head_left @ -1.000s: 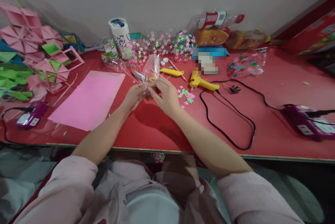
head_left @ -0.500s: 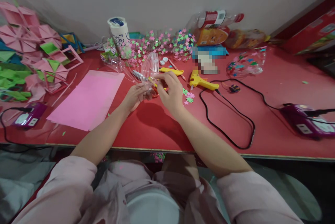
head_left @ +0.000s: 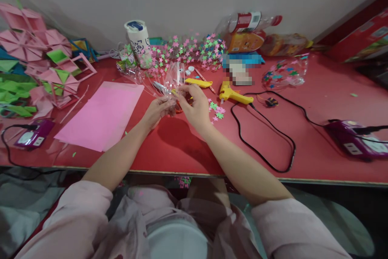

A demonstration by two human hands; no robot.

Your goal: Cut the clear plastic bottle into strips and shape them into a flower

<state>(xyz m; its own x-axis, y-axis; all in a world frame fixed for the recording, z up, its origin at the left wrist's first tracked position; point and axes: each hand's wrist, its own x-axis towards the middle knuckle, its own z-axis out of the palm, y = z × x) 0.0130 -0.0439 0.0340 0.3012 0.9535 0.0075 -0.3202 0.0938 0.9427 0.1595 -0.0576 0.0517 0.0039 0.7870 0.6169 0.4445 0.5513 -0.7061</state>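
Observation:
Near the middle of the table, my left hand (head_left: 156,112) is closed on a clear plastic piece cut into thin strips (head_left: 175,74), which fan upward from the fingers. Against its lower end, my right hand (head_left: 196,107) pinches a thin yellow stick (head_left: 173,92); its exact kind is unclear. Scissors (head_left: 160,87) lie behind the left fingers, their blades showing and an orange-red handle partly hidden. Just beyond the right hand rests a yellow cutter knife (head_left: 200,83). Small pink and green paper stars (head_left: 217,110) are scattered to the right of that hand.
Pink paper sheets (head_left: 100,115) lie at left, near folded paper shapes (head_left: 27,45). A white tumbler (head_left: 139,45) stands behind. At right are a yellow glue gun (head_left: 235,94) with a looping black cord, a purple power strip (head_left: 357,140) and a plastic bottle (head_left: 248,22).
My right hand has shifted slightly left and in toward the plastic piece, along with the yellow stick. The plastic strips have turned a little. My left hand stays nearly in place.

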